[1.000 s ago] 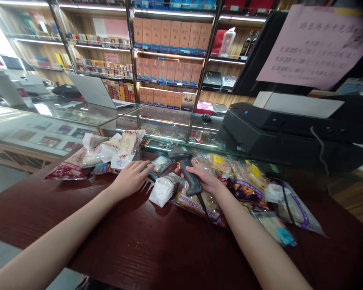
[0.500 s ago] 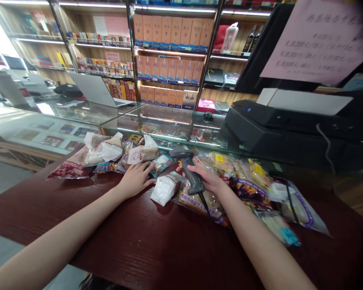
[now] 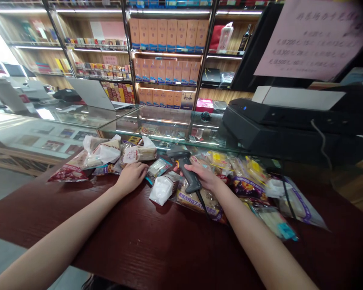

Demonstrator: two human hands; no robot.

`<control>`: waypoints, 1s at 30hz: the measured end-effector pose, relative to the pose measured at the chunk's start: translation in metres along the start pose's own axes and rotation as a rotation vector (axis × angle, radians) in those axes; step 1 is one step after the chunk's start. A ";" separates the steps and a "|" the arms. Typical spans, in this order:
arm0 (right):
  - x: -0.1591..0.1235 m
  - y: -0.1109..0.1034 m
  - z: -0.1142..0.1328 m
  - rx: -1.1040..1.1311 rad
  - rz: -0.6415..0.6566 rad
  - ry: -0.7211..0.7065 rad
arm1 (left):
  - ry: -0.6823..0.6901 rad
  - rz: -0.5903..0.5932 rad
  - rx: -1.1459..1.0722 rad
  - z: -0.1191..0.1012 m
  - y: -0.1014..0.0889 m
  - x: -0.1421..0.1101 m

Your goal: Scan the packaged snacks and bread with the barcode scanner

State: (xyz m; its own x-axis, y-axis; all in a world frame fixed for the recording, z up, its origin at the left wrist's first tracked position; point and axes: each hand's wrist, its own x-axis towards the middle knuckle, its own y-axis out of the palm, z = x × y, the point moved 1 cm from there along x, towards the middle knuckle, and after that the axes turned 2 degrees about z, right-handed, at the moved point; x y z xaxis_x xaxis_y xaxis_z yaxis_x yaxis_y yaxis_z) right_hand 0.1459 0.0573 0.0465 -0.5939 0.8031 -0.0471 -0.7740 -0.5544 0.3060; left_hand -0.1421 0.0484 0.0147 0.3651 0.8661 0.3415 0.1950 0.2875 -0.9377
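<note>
— Where's the scanner (image 3: 191, 180)?
— In the right hand (image 3: 206, 176), over a bread bag (image 3: 189, 199); that grip is clamped on its handle.
— And the left hand (image 3: 130, 177)?
— Fingers bent, just beside a blue-edged packet (image 3: 158, 166). I can't tell whether its grip holds anything.
— What's between the hands?
— That packet and a white-wrapped package (image 3: 161, 190), on the dark red surface (image 3: 139, 245). A glass case (image 3: 166, 117) stands beyond.

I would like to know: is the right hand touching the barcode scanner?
Touching. The head view shows the right hand wrapped around the handle of the barcode scanner, its thumb lying across it.
</note>
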 end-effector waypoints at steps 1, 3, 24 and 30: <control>0.000 -0.001 0.000 0.009 0.002 -0.001 | 0.004 0.010 -0.011 0.002 0.000 0.000; 0.001 -0.001 -0.001 0.017 0.008 0.004 | 0.016 0.016 0.004 0.002 -0.001 -0.001; 0.001 -0.002 0.000 -0.034 0.033 -0.020 | 0.038 -0.417 -0.086 0.002 -0.011 -0.008; -0.002 0.001 0.004 -0.100 0.102 -0.059 | 0.134 -0.468 -0.019 0.010 -0.006 -0.006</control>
State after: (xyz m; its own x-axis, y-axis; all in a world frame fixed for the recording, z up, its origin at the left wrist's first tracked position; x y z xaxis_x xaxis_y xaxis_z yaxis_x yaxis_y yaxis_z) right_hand 0.1476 0.0560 0.0511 -0.6587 0.7515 0.0364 -0.7302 -0.6502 0.2097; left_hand -0.1548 0.0457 0.0174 0.3480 0.5846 0.7329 0.3829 0.6250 -0.6803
